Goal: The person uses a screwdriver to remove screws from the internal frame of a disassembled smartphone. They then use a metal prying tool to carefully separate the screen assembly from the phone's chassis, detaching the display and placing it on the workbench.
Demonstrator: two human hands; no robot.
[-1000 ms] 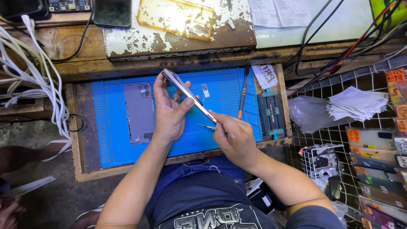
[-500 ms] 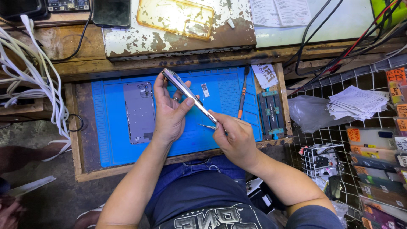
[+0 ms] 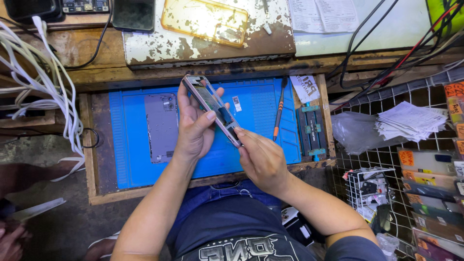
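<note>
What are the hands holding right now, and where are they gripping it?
The left hand grips an opened phone around its middle, by the long edges; the right hand pinches its lower end.

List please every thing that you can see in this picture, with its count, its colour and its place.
phone frame: one, pinkish rim, held above the mat by both hands.
back cover: one, grey, flat on the mat's left part.
work mat: one, blue, in the wooden tray.
screwdriver: one, black and orange, on the mat's right part.
holding jig: one, dark with teal knobs, right of the mat.
clear case: one, yellowed, on the worn board above.
cables: several, white, at left.
paper stack: one, white, on the wire rack at right.
left hand: grips the frame.
right hand: fingertips at the frame's lower end.
</note>
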